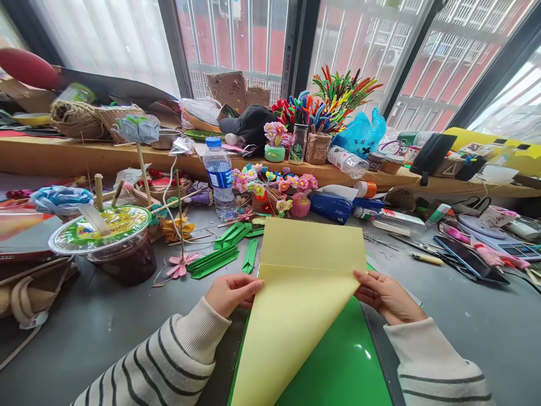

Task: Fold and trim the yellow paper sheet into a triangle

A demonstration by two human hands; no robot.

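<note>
A sheet of yellow paper (296, 310) lies partly over a glossy green sheet (338, 361) on the grey table. A straight crease crosses the yellow paper near its far end, and its near right part curls up off the green. At the crease's left end, my left hand (232, 294) pinches the paper's edge between thumb and fingers. My right hand (386, 296) pinches the right edge at the crease's other end. Folded green paper strips (215, 262) and a pink paper flower (182, 265) lie left of the paper, beyond my left hand.
A lidded drink cup (127, 262) stands at left, a water bottle (220, 183) farther back. Crocheted flowers (274, 189) and a blue tissue pack (332, 206) sit beyond the paper. At right are a phone (469, 258) and a scale (490, 234). A crowded wooden ledge (181, 162) runs behind.
</note>
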